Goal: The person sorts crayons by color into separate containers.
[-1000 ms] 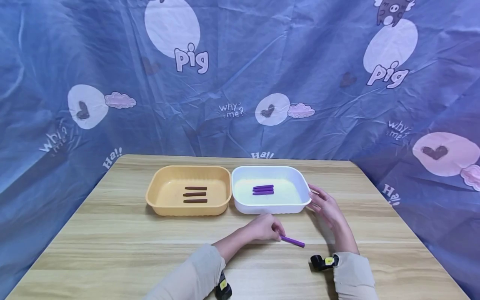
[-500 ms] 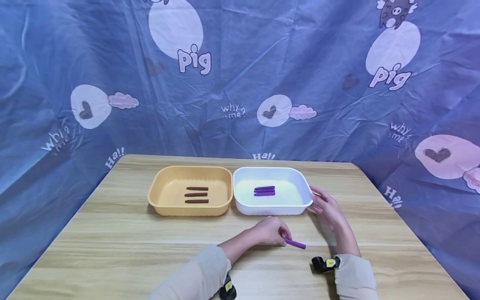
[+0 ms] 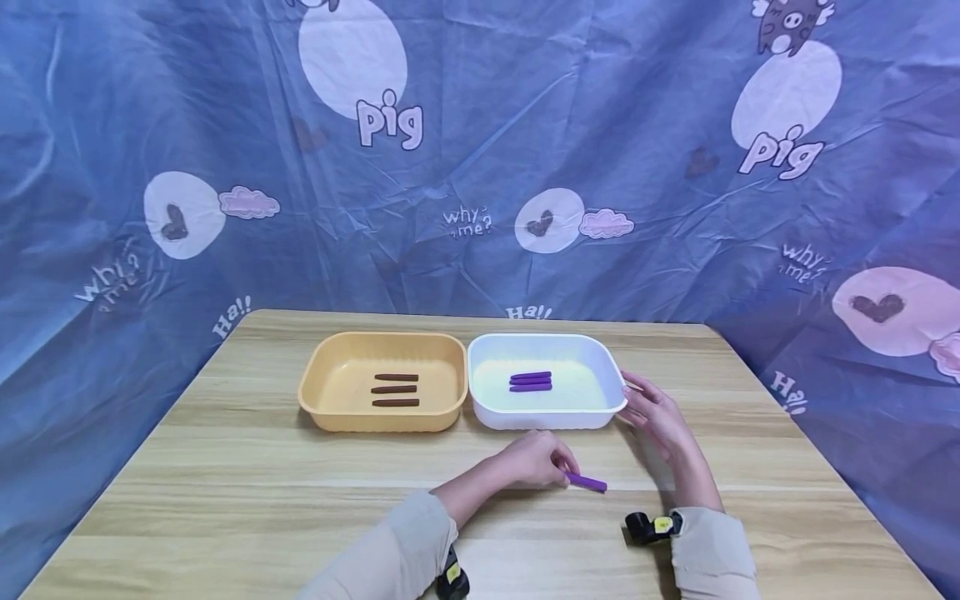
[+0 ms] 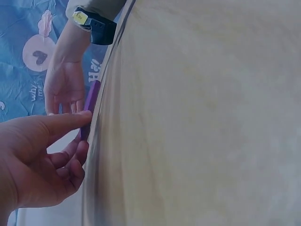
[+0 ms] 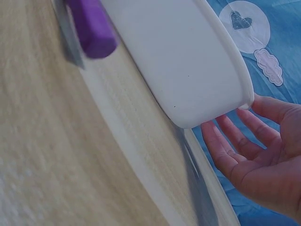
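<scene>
My left hand [image 3: 534,460] pinches a purple crayon [image 3: 588,482] between thumb and fingers, in front of the white tray [image 3: 546,420]. In the left wrist view the purple crayon [image 4: 92,100] sticks out past the fingertips. Its flat, faceted end shows in the right wrist view, low over the table or touching it; I cannot tell which. My right hand [image 3: 660,421] rests its fingers against the right end of the white tray. The right wrist view shows the right hand [image 5: 263,150] with loosely bent fingers touching the tray's outer wall and rim. Several purple crayons [image 3: 531,382] lie in the white tray.
A yellow-orange tray [image 3: 382,422] stands left of the white one, their sides nearly touching. Three brown crayons [image 3: 395,389] lie spaced apart in it. Both stand on a wood-grain table [image 3: 247,500]. A blue printed cloth [image 3: 465,158] hangs behind and at the sides.
The left hand first slid a little right along the purple crayon, then the crayon's free end shifted slightly up and left. The right hand stays at the white tray.
</scene>
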Demonstrator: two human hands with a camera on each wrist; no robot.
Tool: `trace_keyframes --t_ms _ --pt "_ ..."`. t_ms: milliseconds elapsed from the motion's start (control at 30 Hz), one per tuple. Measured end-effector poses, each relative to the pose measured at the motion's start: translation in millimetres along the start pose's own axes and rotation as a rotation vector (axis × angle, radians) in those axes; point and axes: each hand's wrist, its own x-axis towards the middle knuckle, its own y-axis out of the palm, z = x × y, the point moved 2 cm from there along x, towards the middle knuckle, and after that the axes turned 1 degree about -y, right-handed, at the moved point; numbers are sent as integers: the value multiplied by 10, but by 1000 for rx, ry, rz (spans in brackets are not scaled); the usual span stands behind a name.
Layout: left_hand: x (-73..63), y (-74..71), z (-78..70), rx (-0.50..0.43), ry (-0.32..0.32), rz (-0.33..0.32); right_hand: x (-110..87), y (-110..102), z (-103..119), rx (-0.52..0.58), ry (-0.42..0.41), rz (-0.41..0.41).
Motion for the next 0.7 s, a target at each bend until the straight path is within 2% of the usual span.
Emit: trace_keyframes --t_ms 267,700 --pt "-35 -82 -36 -122 -21 7 6 8 -3 -17 26 -20" --pt "-92 -234 -87 -127 -33 -14 -7 23 22 -1 43 -24"
